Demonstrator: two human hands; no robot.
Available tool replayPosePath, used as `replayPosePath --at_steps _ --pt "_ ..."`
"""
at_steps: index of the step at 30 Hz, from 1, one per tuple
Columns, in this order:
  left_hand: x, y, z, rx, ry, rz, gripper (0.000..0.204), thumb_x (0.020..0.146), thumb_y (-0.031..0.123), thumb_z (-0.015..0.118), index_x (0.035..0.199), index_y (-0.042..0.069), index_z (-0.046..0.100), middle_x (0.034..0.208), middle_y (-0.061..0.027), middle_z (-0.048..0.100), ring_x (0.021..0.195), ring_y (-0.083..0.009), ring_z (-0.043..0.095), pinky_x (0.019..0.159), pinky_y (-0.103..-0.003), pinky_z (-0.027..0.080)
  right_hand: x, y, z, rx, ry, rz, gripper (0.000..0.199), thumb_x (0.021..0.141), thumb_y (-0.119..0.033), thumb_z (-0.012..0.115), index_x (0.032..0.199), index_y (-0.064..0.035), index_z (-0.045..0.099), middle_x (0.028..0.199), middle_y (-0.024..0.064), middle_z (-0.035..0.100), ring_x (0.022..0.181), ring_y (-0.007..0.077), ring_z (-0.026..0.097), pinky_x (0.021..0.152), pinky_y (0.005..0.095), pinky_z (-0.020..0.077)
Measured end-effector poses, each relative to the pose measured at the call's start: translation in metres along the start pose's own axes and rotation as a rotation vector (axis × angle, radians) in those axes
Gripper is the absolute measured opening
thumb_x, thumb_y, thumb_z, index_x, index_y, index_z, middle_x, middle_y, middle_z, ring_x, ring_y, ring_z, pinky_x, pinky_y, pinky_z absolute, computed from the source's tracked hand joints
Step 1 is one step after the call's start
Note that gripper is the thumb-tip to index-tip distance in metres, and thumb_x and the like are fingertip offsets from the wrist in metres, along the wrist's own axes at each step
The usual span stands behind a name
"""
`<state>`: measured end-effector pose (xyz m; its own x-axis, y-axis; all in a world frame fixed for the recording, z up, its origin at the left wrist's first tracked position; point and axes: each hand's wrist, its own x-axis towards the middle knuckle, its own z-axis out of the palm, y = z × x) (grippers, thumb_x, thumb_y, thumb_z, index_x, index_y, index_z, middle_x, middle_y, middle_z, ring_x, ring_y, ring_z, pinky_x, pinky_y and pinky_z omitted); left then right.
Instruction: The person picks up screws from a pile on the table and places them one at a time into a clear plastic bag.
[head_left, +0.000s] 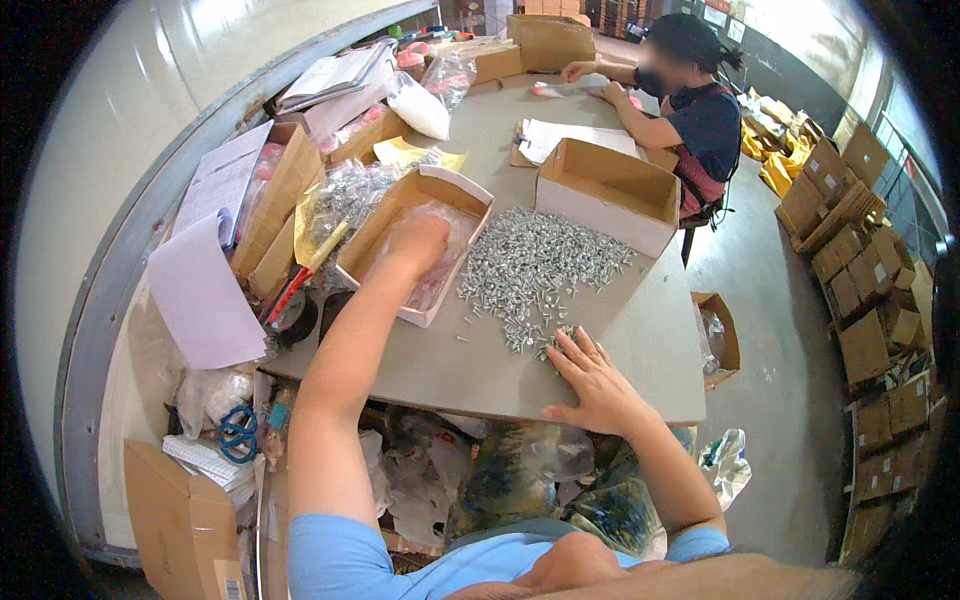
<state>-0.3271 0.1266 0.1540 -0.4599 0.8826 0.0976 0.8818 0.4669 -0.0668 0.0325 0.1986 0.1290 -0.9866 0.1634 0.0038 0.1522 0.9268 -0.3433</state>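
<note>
Two bare hands at a grey worktable (pixel 655 350), seen from above, with a spread heap of small silvery screws (pixel 545 260) lying on the tabletop between two cardboard boxes. The left hand (pixel 420 243) reaches into the nearer white-sided box (pixel 385 222), where clear plastic bags (pixel 432 287) lie; its fingers are curled downward, and whether they grip any plastic cannot be told (the back of the hand hides the fingertips). The right hand (pixel 598 385) rests palm down with its fingers spread, the fingertips touching the near edge of the heap; whether any screw lies beneath them cannot be told. A second open box (pixel 605 215) stands just beyond the heap, to the right. A lone screw (pixel 462 339) lies apart, near the corner of the left box. Along the left side are clear bags of metal parts (pixel 352 192) and loose paper sheets (pixel 210 295). At the far right of the table, a co-worker (pixel 708 125) sits beside white papers (pixel 575 138).
</note>
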Motion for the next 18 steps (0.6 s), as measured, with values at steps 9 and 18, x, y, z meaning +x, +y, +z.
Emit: replayPosePath --at_steps 9,18 --pt "-0.042 -0.003 -0.026 -0.863 0.366 -0.141 0.015 0.079 0.008 0.070 0.091 0.001 0.065 0.079 -0.0077 0.068 0.073 -0.0132 0.062 0.067 -0.028 0.048 -0.023 0.004 0.011 -0.012 0.162 0.299 0.094 0.075 -0.055 0.066 0.146 -0.0072 0.026 0.153 0.0146 0.020 0.142 0.0354 0.014 0.114 0.0482 0.0164" --pt "-0.038 -0.025 -0.004 -0.853 0.619 -0.079 0.027 0.091 0.015 0.059 0.113 -0.001 0.064 0.082 -0.0061 0.066 0.073 -0.0127 0.058 0.069 -0.028 0.046 -0.020 -0.003 0.011 0.082 0.214 0.161 0.078 0.079 -0.042 0.066 0.142 -0.0084 0.033 0.150 0.0159 0.025 0.139 0.0344 0.021 0.112 0.0463 0.0212"
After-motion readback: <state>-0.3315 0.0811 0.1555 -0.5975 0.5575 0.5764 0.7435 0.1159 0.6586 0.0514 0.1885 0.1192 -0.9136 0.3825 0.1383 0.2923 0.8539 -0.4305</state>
